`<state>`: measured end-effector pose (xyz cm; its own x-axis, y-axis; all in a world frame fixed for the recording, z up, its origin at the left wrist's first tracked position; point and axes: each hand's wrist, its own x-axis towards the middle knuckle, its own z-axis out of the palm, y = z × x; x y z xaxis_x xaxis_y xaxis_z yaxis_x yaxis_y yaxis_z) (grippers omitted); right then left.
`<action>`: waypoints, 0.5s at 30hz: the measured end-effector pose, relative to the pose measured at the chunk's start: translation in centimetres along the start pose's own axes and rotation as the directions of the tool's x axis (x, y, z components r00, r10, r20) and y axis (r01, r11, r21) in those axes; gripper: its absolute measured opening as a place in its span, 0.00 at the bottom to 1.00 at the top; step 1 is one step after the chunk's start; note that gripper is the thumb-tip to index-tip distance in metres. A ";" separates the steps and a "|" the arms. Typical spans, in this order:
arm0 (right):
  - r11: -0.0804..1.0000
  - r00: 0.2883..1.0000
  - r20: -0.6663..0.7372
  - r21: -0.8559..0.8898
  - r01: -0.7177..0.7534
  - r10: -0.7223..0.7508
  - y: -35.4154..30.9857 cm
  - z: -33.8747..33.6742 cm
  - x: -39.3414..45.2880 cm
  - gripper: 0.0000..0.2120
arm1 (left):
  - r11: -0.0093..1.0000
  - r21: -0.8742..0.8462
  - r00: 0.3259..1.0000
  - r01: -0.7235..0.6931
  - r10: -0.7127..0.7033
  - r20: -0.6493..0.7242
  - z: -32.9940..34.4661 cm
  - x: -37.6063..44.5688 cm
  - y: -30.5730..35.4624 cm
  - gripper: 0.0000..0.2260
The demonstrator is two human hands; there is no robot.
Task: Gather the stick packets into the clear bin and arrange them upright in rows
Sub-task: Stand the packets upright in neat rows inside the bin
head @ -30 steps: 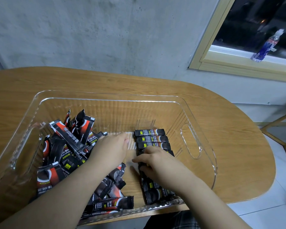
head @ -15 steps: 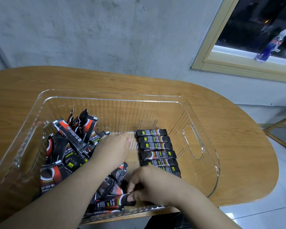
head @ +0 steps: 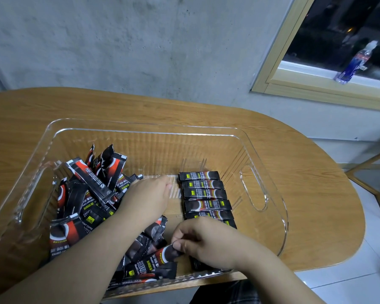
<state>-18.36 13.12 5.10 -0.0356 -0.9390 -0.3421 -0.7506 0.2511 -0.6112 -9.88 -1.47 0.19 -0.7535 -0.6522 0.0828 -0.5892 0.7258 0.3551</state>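
The clear bin stands on the wooden table and holds black-and-red stick packets. A loose heap of packets fills its left half. On the right, a row of packets lies side by side, running from mid-bin toward me. My left hand rests against the heap's right side, fingers curled, nothing seen in its grip. My right hand pinches the end of one packet near the bin's front wall, lifted off the pile there.
The oval wooden table ends at right over a tiled floor. A wooden chair leg stands past that edge. A plastic bottle sits on the window sill. A concrete wall rises behind the table.
My right hand left the row on the right, came toward the bin's front and took a packet from the front pile by its end. My left hand stayed against the heap.
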 end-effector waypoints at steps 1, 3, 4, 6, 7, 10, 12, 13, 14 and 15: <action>1.000 1.000 -0.019 -0.012 -0.010 0.010 0.0 -0.2 -0.1 0.06 | 1.000 0.001 1.000 -0.002 0.002 -0.004 0.0 0.0 0.0 0.09; 0.997 0.994 -0.091 -0.049 -0.060 0.055 0.3 -1.1 -0.4 0.06 | 1.000 -0.011 1.000 -0.003 0.003 -0.014 0.0 -0.1 0.0 0.09; 0.992 0.986 -0.137 -0.066 -0.107 0.098 0.6 -1.7 -0.6 0.07 | 1.000 -0.028 1.000 -0.006 0.006 -0.021 0.0 -0.1 0.0 0.09; 0.965 0.951 -0.218 -0.096 -0.242 0.217 1.2 -2.8 -1.2 0.08 | 0.997 -0.074 0.999 -0.015 0.013 -0.035 -0.1 -0.2 0.0 0.09; 0.943 0.927 -0.259 -0.122 -0.309 0.271 1.5 -3.2 -1.3 0.08 | 0.995 -0.099 0.999 -0.019 0.015 -0.036 -0.2 -0.3 0.1 0.08; 0.865 0.844 -0.376 -0.174 -0.471 0.384 1.8 -3.2 -1.0 0.07 | 0.991 -0.132 0.999 -0.033 0.031 -0.017 -0.6 -0.4 0.3 0.10; 0.815 0.805 -0.405 -0.207 -0.541 0.432 1.7 -2.8 -0.6 0.07 | 0.992 -0.116 0.999 -0.047 0.047 -0.003 -0.7 -0.5 0.4 0.12; 0.797 0.796 -0.409 -0.224 -0.562 0.446 1.4 -2.7 -0.5 0.08 | 0.993 -0.107 0.999 -0.051 0.052 0.001 -0.7 -0.6 0.4 0.12; 0.786 0.791 -0.415 -0.237 -0.571 0.449 1.2 -2.5 -0.3 0.09 | 0.994 -0.101 0.999 -0.052 0.053 0.005 -0.8 -0.6 0.4 0.13; 0.783 0.789 -0.424 -0.242 -0.572 0.445 1.0 -2.4 -0.3 0.11 | 0.994 -0.098 0.999 -0.051 0.052 0.008 -0.8 -0.6 0.4 0.13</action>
<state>-20.69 13.06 6.32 -0.6419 -0.7285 -0.2395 -0.7275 0.6772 -0.1101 -9.44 -0.94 1.02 -0.7850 -0.6123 0.0940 -0.5188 0.7328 0.4404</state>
